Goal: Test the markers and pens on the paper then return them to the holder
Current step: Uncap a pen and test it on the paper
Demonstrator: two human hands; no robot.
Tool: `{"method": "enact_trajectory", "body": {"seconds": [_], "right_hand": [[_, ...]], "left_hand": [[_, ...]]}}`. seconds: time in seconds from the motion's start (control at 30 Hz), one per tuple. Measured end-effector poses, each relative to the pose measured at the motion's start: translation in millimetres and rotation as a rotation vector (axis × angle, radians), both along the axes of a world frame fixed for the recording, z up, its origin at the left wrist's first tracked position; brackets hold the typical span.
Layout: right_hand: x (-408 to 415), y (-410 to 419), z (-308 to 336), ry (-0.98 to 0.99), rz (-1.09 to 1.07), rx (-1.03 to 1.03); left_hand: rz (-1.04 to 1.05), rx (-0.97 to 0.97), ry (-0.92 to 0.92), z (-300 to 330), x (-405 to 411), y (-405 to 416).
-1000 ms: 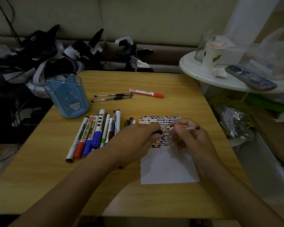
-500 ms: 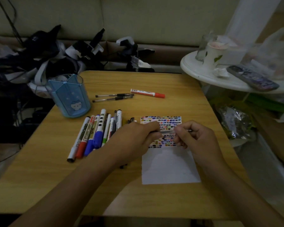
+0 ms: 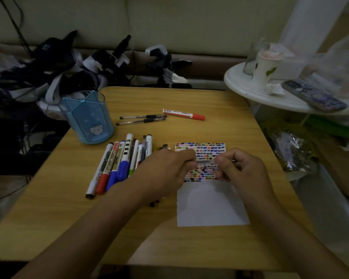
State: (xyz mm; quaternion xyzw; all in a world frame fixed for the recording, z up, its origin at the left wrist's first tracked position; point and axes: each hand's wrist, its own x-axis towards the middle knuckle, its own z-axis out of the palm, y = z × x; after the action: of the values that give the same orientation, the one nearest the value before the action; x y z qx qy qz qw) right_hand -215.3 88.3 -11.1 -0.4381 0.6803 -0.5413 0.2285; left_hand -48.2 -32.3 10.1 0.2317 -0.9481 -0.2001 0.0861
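Head view: hands (image 3: 206, 168) mid-paper (image 3: 210, 206).

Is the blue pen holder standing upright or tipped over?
Upright. The blue pen holder stands on its base on the wooden table, its open rim facing up; no pens show above the rim.

pen (image 3: 205, 161) mostly hidden by hands, paper (image 3: 210, 206) partly covered

**Counting what is lying on the table**

One blue holder (image 3: 87, 117) is standing empty. Two clear pens (image 3: 142, 119) and one red-capped marker (image 3: 183, 114) are lying apart. Roughly eight markers (image 3: 119, 164) are lying in a row (hands are hiding some). One paper (image 3: 210, 206) is lying flat.
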Motion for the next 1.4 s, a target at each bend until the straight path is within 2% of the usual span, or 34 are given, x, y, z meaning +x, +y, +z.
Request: {"method": "enact_trajectory", "body": {"seconds": [0.23, 0.57, 0.77, 1.17, 1.4], "right_hand": [[2.2, 1.0, -1.9, 0.169, -0.026, -0.012], [6.6, -4.9, -5.6, 0.187, 0.035, 0.017], [6.6, -6.4, -12.4, 0.193, 0.086, 0.032], [12.7, -15.1, -18.2, 0.251, 0.111, 0.059], [16.2, -18.0, -18.8, 0.284, 0.129, 0.069]], "left_hand": [[-0.004, 0.021, 0.012, 3.0, 5.0, -1.2], [0.114, -0.101, 0.200, 10.1, 24.4, -17.7], [0.308, -0.045, 0.183, 12.5, 40.8, -29.0], [0.496, -0.199, 0.055, 3.8, 69.9, -31.5], [0.453, -0.229, -0.018, -3.7, 75.6, -22.5]]}}
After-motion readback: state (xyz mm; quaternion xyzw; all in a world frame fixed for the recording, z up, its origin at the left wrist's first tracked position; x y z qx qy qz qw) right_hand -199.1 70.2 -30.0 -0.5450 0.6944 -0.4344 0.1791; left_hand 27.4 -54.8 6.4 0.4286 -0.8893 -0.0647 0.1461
